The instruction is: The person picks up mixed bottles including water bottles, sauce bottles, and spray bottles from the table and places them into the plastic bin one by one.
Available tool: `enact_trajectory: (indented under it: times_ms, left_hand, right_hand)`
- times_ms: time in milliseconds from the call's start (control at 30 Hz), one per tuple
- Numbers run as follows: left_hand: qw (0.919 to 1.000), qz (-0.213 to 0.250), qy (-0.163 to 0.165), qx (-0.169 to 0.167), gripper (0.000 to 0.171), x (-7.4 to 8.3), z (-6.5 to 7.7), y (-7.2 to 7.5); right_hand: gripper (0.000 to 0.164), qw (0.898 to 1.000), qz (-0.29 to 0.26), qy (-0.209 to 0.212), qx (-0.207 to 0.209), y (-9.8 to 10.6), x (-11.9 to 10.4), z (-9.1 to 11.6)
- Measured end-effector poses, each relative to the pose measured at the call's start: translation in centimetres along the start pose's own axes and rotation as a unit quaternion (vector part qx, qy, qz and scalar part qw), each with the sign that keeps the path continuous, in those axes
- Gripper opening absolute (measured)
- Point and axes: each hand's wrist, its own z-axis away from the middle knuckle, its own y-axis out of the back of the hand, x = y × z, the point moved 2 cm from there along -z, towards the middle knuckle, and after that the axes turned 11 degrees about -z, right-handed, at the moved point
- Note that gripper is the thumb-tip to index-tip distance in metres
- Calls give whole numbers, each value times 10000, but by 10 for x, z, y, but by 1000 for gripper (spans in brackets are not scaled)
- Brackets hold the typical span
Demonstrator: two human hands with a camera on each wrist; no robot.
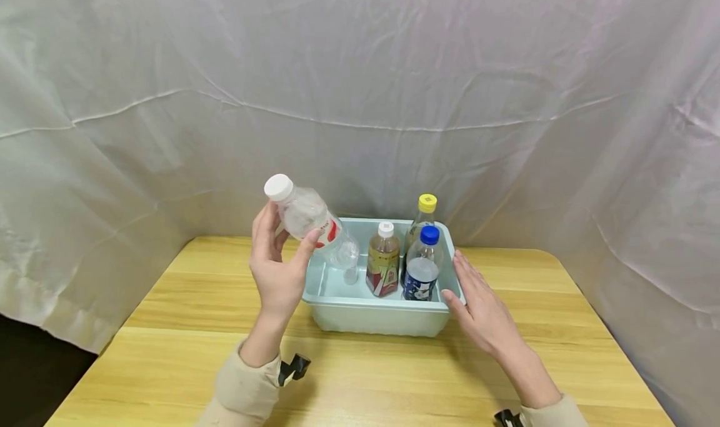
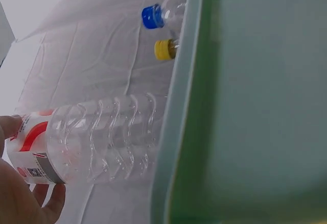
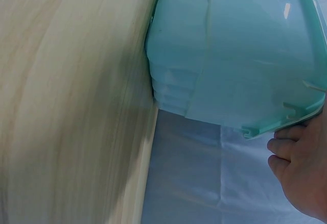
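Observation:
In the head view my left hand (image 1: 278,271) grips a clear plastic bottle (image 1: 306,211) with a white cap and a red-and-white label. The bottle tilts, cap up to the left, its lower end inside the light blue plastic bin (image 1: 371,319). Fingers and thumb wrap its label in the left wrist view. My right hand (image 1: 484,308) rests against the bin's right rim with fingers straight. Standing inside the bin are a white-capped bottle (image 1: 384,261) with a gold and red label, a blue-capped bottle (image 1: 423,267), and a yellow-capped bottle (image 1: 427,211) partly hidden behind it.
The bin stands on a wooden table (image 1: 185,339) toward its far edge. Grey-white cloth (image 1: 360,89) hangs behind the table and along both sides.

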Motion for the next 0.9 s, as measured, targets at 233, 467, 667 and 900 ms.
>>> enact_trajectory:
  times_ms: [233,467,667,900]
  left_hand:
    - [9992,-86,56,-392,77,-6,11,-9]
    - [9963,-178,89,-841,77,-11,21,-25]
    - [9897,-324,148,-1388,76,-15,32,-38]
    - [9753,-457,275,-2141,73,-22,44,-48]
  right_hand:
    - [68,10000,-9,-18,-48,-1,0,0]
    - [67,10000,-34,17,13,0,1,0]
    - [68,9999,-81,-59,-20,1,2,1]
    - [68,9999,-73,-68,-34,1,1,0]
